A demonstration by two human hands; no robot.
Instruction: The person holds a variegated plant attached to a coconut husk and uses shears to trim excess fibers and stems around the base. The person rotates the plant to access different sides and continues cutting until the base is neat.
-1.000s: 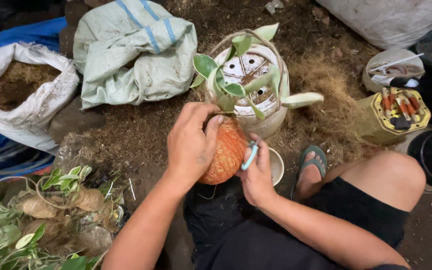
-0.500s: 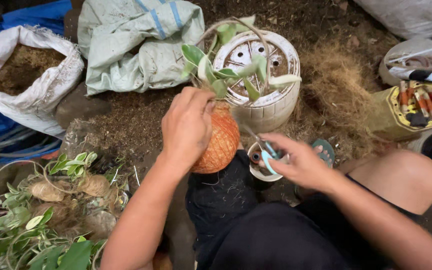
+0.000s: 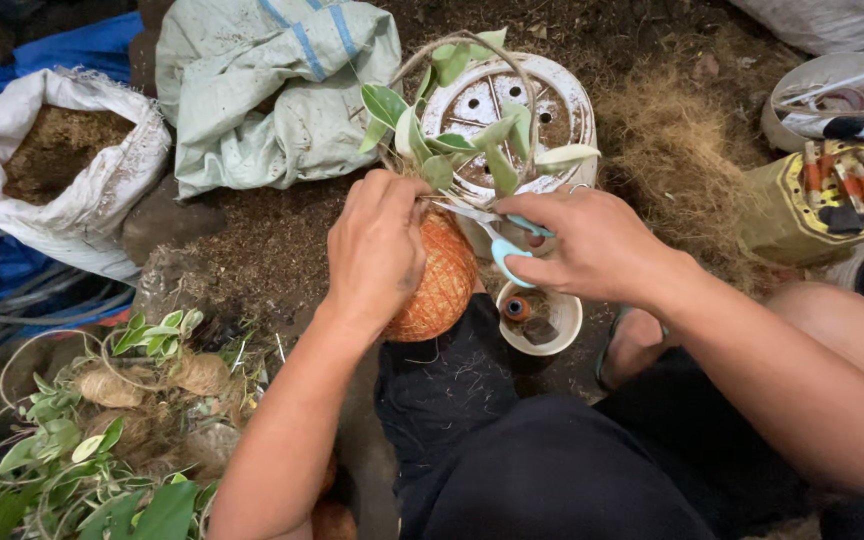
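Your left hand [image 3: 380,250] is curled over the top of an orange string-wrapped moss ball [image 3: 439,283], fingers bent and closed on its upper surface. The ball is round, tightly wound with fine orange twine in a criss-cross texture, and it sits between your two hands above your dark-clothed lap. A small plant with smooth, oval, pale-green leaves [image 3: 452,150] rises from the top of the ball, just beyond your fingertips.

Your right hand [image 3: 592,245] is closed around the light-blue plastic handles of a pair of scissors [image 3: 497,240]. The thin metal blades point towards your left hand and reach the base of the plant; whether the blades are open cannot be told.

Directly below your right hand stands a small white cup [image 3: 540,318] with a small spool inside. Beyond both hands lies a round white plastic pot [image 3: 552,110] with a perforated base, on its side. To the right of your right hand there is a loose heap of coarse brown coconut fibre [image 3: 682,170], then a yellow tin [image 3: 812,205] holding spools. To the left of your left hand, an open white woven sack [image 3: 102,200] holds brown crumbly material, with a folded grey-green woven sack [image 3: 272,90] beside it. Below your left forearm lie several fibre-wrapped balls with leafy plants [image 3: 122,400].
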